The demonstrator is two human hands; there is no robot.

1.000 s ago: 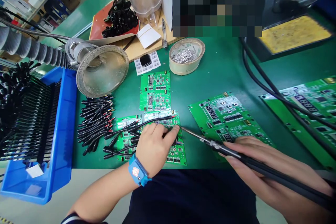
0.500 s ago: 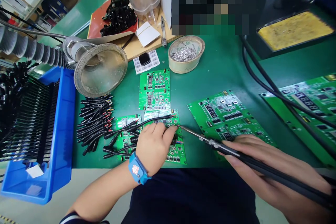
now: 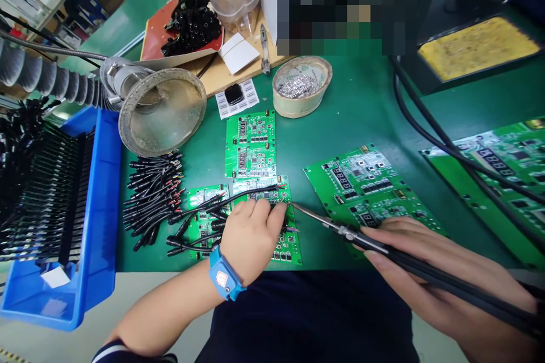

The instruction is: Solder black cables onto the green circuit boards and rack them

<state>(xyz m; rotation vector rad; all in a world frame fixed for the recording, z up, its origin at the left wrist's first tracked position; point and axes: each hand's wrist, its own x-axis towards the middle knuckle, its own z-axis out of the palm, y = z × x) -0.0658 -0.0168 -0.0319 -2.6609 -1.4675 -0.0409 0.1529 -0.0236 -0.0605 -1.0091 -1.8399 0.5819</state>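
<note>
My left hand (image 3: 251, 238), with a blue wrist strap, is closed over a green circuit board (image 3: 287, 255) at the table's front edge. Its thumb and finger pinch the thin wire end of a black cable, mostly hidden beneath the hand. My right hand (image 3: 417, 266) grips a soldering iron (image 3: 383, 255) like a pen. The iron's metal tip (image 3: 296, 206) points left and meets the board's edge right by my left fingertips. Another black cable (image 3: 251, 193) with bared red wire ends lies across the boards. More cables lie on the neighbouring board (image 3: 196, 198) to the left.
A pile of short black cables (image 3: 153, 198) lies beside a blue bin (image 3: 100, 181). A fume extractor hood (image 3: 164, 113) overhangs them. Behind stand an oval tub (image 3: 302, 105) of solder scraps and a yellow sponge (image 3: 477, 48). Further boards (image 3: 357, 176) lie right, under black cords (image 3: 443, 142).
Both hands and the soldering iron hold nearly the same place, the tip still at the board's edge. The whole view has shifted very slightly.
</note>
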